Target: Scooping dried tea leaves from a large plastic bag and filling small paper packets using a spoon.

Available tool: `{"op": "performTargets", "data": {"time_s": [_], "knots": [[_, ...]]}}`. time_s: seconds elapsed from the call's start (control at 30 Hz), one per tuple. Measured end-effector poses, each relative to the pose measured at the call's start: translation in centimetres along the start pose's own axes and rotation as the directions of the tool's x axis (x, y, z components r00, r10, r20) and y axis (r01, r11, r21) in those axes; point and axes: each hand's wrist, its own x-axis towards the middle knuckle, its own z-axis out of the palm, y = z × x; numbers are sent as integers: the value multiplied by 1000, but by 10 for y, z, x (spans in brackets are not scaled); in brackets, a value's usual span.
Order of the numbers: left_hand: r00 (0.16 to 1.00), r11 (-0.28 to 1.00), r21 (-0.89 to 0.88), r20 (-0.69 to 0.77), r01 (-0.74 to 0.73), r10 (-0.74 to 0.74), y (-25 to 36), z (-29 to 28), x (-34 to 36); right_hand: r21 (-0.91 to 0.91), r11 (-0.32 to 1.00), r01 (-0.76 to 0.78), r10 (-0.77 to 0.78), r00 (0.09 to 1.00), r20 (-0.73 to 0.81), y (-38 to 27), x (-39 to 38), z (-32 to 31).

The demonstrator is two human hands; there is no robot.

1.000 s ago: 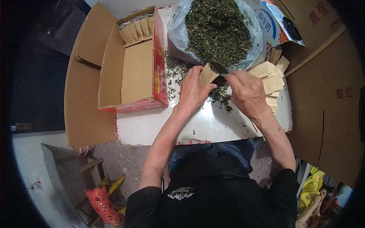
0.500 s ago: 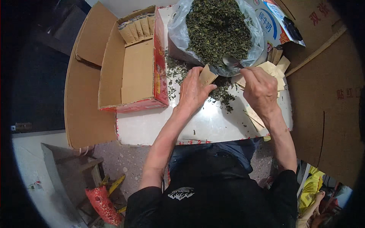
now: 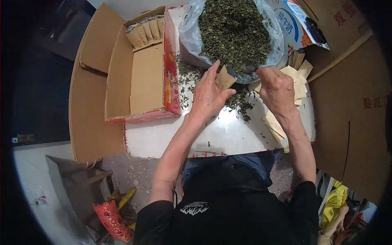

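Note:
My left hand (image 3: 209, 93) holds a small brown paper packet (image 3: 224, 78) upright between thumb and fingers, its mouth facing the leaves. Closed in a fist, my right hand (image 3: 277, 87) grips a spoon (image 3: 250, 67), whose bowl is dark and hard to make out at the near edge of the leaf heap. Dried green leaves (image 3: 232, 34) fill a large clear plastic bag (image 3: 190, 34) just beyond both hands. Loose leaf bits (image 3: 241, 107) lie scattered on the white table below the packet.
Left of the bag, an open red cardboard box (image 3: 172, 73) holds several filled paper packets (image 3: 143, 32) at its far end. Flat paper packets (image 3: 295, 79) lie beside my right hand, with more (image 3: 273, 125) near the front edge of the white table (image 3: 171, 141). Large cardboard (image 3: 347, 90) stands at right.
The spoon's bowl, plainly seen above the leaves before, is now lower and mostly lost to sight near the packet. My right hand has shifted slightly left; my left fingers have opened out a little.

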Motion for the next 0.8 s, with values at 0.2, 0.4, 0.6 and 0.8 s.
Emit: {"op": "performTargets", "data": {"time_s": [0.2,0.4,0.6,0.8], "knots": [[997,999,-33,70,25,-23,3,-2,9,166,984,-70,90,989,-119,0,3,23],[996,999,-35,83,-7,10,7,0,11,261,950,-172,217,964,-154,2,1,37],[989,1000,-28,146,-1,5,22,-6,14,438,828,-350,419,905,-69,-2,0,45],[986,1000,4,168,7,-8,27,-9,14,614,633,-472,588,809,16,-4,0,49]]}}
